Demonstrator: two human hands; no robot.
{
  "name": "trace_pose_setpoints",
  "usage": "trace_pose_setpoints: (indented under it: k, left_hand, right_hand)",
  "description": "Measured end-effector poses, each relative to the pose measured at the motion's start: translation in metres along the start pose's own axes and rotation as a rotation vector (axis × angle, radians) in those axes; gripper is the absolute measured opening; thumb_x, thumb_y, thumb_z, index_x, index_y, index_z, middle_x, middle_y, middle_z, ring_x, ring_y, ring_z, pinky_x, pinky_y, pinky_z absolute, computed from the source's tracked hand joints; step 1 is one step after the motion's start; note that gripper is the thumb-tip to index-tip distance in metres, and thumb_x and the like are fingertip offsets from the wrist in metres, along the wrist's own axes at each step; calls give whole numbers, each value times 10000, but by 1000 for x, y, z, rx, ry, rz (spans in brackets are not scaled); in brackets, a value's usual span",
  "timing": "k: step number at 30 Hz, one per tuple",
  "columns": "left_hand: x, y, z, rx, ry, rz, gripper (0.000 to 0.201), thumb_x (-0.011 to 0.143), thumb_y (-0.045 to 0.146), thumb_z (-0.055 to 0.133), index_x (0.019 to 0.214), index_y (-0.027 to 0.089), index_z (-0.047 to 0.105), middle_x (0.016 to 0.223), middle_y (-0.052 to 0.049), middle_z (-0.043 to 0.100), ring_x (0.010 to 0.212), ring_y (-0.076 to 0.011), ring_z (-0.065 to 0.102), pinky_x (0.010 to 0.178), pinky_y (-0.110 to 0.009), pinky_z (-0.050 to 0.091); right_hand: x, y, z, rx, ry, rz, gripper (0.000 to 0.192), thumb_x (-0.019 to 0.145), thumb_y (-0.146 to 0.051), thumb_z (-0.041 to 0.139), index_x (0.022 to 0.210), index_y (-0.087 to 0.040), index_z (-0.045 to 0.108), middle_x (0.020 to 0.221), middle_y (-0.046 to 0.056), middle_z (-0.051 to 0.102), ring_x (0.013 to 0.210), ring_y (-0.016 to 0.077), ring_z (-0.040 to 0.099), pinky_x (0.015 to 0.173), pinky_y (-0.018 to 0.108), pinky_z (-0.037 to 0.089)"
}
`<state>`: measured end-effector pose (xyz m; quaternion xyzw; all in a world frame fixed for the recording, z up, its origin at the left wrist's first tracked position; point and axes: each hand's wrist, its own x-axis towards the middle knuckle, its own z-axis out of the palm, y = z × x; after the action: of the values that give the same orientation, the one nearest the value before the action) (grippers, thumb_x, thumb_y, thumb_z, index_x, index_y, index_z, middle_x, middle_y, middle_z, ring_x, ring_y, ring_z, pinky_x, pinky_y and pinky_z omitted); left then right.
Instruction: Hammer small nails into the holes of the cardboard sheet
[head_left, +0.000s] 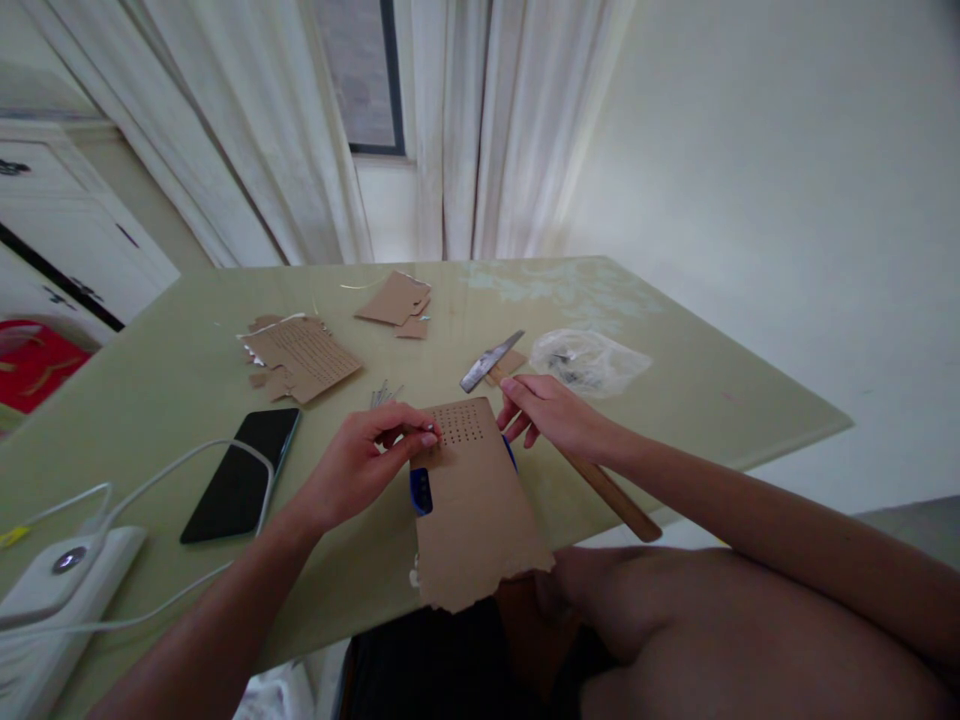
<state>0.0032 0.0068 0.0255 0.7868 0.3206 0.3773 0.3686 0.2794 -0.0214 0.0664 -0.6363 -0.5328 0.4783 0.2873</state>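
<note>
A piece of brown cardboard (pixel 480 500) with rows of small holes near its far end lies in front of me over a blue object (pixel 421 492), mostly hidden, at the table's front edge. My left hand (pixel 375 455) pinches what looks like a nail (pixel 431 428) between thumb and fingertips, over the left side of the holes. At the board's right edge is my right hand (pixel 551 412), its fingers loosely bent and apart. Beneath that hand a hammer (pixel 600 490) with a wooden handle rests on the table, its metal head pointing away. Several loose nails (pixel 385 394) lie just beyond my left hand.
Torn cardboard pieces (pixel 311 355) lie at the back left, with more cardboard (pixel 394 298) behind. A clear plastic bag (pixel 589 362) sits right of the hammer head. At left are a black phone (pixel 241 475), a white cable and a power strip (pixel 67 600).
</note>
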Motion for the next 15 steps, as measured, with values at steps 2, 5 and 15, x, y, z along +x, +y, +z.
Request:
trace_pose_setpoints:
  k: [2, 5, 15]
  left_hand:
    - [0, 0, 0, 10, 1, 9, 131, 962, 304, 745, 936, 208, 831, 833, -30, 798, 691, -141, 652, 581, -217, 472]
    - [0, 1, 0, 16, -5, 23, 126, 971, 282, 728, 932, 204, 819, 835, -26, 795, 705, -141, 665, 599, -213, 491]
    - [-2, -2, 1, 14, -14, 39, 134, 990, 288, 721, 943, 204, 813, 848, -27, 793, 733, -146, 685, 627, -215, 516]
  right_hand:
    - [0, 0, 0, -3, -1, 1, 409, 1180, -302, 414, 843, -174, 608, 885, 92, 799, 652, 143, 768, 470, 194, 543]
    - [1, 0, 1, -9, -1, -1, 405, 1179, -308, 420, 848, -172, 612, 887, 94, 804, 657, 144, 769, 474, 194, 547]
    - [1, 1, 1, -11, -6, -6, 402, 1177, -302, 423, 845, -172, 608, 878, 95, 799, 649, 141, 762, 469, 192, 542]
